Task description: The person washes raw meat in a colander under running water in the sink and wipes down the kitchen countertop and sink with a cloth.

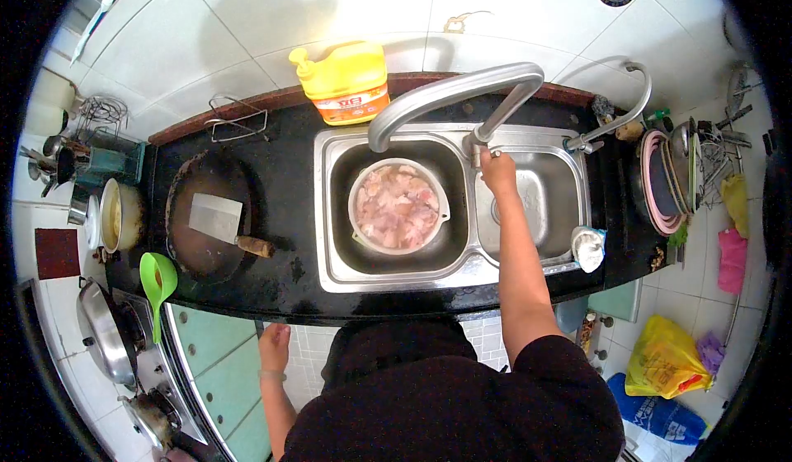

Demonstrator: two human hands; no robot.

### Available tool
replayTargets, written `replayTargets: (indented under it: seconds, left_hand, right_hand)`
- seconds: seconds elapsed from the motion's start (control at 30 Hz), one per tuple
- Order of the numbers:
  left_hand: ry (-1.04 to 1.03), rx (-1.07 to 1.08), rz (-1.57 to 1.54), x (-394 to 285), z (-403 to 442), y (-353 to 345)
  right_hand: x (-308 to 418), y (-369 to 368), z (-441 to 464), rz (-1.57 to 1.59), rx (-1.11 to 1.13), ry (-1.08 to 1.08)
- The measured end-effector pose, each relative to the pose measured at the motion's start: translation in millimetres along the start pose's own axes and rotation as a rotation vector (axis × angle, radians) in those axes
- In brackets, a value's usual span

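My right hand [497, 172] is closed on the faucet handle [485, 155], at the base of the tall curved faucet [462, 78]. The spout hangs over the left basin of the double steel sink [327, 214]. A white bowl [356, 183] stands in that basin, holding pale pink chunks of raw meat in cloudy liquid. No stream of water from the spout is visible. My left hand [274, 342] hangs beside my body, just below the counter's front edge. Its fingers are loosely curled, and nothing shows in them.
A cleaver [216, 217] lies on a round dark chopping board [186, 252] at the left. Behind the sink stands a yellow detergent jug [342, 74]. A green ladle [157, 285] rests near the stove. At the right are stacked basins [656, 183] and a white crumpled packet [588, 247].
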State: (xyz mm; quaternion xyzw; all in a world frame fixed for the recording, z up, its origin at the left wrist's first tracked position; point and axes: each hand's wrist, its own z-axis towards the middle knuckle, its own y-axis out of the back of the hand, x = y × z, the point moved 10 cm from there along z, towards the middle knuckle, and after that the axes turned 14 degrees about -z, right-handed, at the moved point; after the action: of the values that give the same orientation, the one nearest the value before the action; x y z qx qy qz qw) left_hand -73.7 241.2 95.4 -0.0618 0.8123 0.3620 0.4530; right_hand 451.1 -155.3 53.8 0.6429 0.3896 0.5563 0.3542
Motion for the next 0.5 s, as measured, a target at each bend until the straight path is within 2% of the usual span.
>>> replayTargets:
  seconds: [0.07,0.2,0.23,0.3,0.33,0.4,0.43,0.5]
  left_hand:
    - [-0.019,0.013,0.049,9,4,-2]
    - [-0.003,0.044,0.089,-20,10,-13]
    - [-0.054,0.032,0.095,-30,12,-15]
    - [-0.102,0.014,0.1,-45,18,-19]
    - [-0.12,0.026,0.071,-52,22,-23]
    - [-0.13,0.037,0.04,-68,29,-34]
    - [-0.153,0.076,-0.004,-80,31,-43]
    - [-0.158,0.151,-0.037,-95,37,-64]
  right_hand:
    - [-6,-4,4,0.028,0.032,0.0]
    - [-26,-25,13,0.18,0.085,-0.005]
    - [-16,-10,5,0.181,0.089,-0.001]
    - [-8,-1,-27,0.052,0.329,-0.035]
    - [-16,-8,-36,0.05,0.333,-0.031]
    - [-13,-4,-55,-0.06,0.156,0.184]
    - [-18,-8,-67,-0.064,0.165,0.185]
    - [-8,-22,-101,0.013,0.385,0.179]
